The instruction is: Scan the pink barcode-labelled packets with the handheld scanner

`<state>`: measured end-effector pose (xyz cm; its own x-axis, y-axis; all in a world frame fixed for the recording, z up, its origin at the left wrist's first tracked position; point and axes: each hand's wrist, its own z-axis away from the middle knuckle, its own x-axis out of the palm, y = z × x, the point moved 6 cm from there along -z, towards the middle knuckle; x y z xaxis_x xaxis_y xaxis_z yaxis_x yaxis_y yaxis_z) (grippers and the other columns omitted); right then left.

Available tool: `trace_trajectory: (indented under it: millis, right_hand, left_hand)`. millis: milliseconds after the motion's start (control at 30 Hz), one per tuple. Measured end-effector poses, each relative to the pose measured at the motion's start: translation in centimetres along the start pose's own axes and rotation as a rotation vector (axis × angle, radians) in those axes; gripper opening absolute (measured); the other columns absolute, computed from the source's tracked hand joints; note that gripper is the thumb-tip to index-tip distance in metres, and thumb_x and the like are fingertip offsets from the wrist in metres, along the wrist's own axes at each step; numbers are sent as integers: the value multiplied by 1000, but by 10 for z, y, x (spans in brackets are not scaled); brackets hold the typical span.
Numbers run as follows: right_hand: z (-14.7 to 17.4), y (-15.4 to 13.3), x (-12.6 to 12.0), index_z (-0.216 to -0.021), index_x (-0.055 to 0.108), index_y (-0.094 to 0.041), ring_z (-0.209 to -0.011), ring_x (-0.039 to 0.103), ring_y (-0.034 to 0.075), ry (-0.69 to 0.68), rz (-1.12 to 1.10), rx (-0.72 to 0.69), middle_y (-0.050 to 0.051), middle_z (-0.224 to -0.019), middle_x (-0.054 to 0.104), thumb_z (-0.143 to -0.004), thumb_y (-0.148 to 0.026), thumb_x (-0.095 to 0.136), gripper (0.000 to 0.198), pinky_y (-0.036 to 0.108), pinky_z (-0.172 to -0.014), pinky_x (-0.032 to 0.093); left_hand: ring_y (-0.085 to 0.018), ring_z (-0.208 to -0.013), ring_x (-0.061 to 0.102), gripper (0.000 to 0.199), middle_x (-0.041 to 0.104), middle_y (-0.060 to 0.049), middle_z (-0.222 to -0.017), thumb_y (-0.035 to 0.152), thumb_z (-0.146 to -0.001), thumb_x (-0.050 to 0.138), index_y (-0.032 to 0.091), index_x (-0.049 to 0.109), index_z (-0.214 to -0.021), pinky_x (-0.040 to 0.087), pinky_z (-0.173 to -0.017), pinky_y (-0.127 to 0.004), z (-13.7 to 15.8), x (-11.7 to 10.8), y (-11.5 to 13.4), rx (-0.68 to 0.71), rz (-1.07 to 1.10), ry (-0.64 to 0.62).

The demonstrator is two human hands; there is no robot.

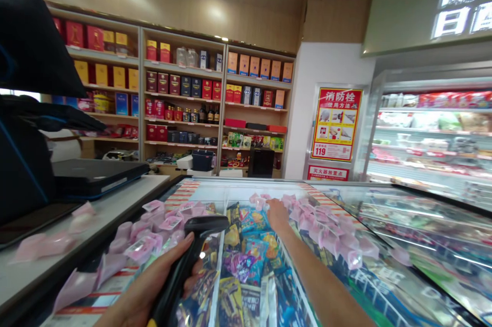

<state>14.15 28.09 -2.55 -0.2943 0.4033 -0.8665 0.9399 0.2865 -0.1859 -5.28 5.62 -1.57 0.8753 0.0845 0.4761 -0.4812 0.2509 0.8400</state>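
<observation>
- Shop freezer lid [384, 224], strewn with pink packets [326, 234].
- Left hand [154, 286] wrapped around black scanner [192, 250]: rigid, likely light, gripped by handle.
- Right hand [277, 214] reaching among packets; finger state unclear.

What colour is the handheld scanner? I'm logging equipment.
Black, seen in the head view: scanner in the left hand.

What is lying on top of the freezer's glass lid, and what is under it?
Small pink packets lie scattered on the glass lid; the right hand touches some. Under the glass are colourful snack bags. The left hand and its scanner cover part of them.
</observation>
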Motion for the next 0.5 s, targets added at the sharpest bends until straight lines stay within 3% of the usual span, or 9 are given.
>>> trace_trajectory:
  millis: [167, 367, 500]
  right_hand:
    - [-4, 43, 8, -103, 51, -24, -102, 41, 23, -38, 187, 22, 10, -111, 46, -77, -9, 31, 36, 38, -81, 30]
    - [-3, 46, 12, -95, 56, -20, -93, 47, 24, -56, 124, 30, 12, -96, 53, -75, -8, 33, 33, 37, -76, 32]
    - [2, 47, 4, -94, 55, -19, -88, 50, 22, -26, 68, 50, 11, -99, 52, -72, -11, 39, 28, 34, -73, 35]
  left_hand:
    - [-5, -36, 41, 30, 51, 3, -48, 44, -66, 53, 16, 54, -76, 33, -35, -16, -5, 6, -3, -11, -17, 5]
    - [-5, -35, 40, 30, 51, 2, -47, 45, -66, 52, 15, 54, -68, 33, -34, -16, -7, 14, -4, -9, -49, 6]
    - [-5, -36, 41, 32, 50, 2, -49, 46, -67, 51, 14, 53, -64, 34, -35, -16, -5, 18, -4, -4, -67, -25]
